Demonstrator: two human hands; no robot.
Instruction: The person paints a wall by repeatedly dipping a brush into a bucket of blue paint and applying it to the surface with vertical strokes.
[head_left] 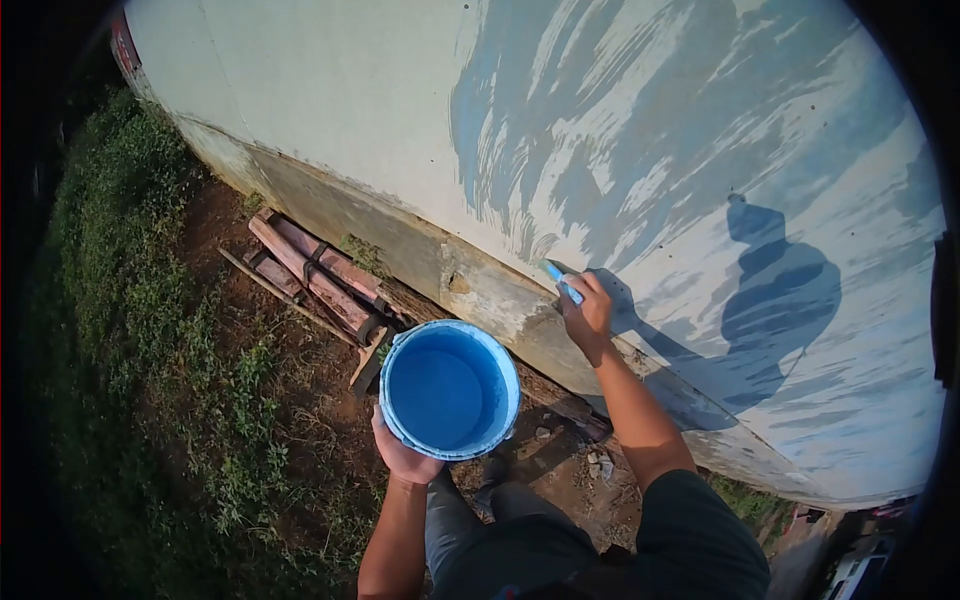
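My left hand (403, 452) grips a round bucket (505, 372) of blue paint from its lower left side, holding it in front of my legs. The blue paint (435, 400) inside has a smooth surface. With my right hand (588, 312) I grasp a paintbrush (563, 280) by its blue handle. The brush tip is at the lower part of the pale wall (330, 90), close above its bare base strip. Streaky blue-grey strokes (610, 130) spread over the wall above and to the right of the brush.
Wooden beams (310, 270) lie on the soil along the wall's foot, left of the bucket. Green weeds (220, 400) cover the ground at left. Small stones (600, 465) lie near my feet. My shadow (780, 290) falls on the wall.
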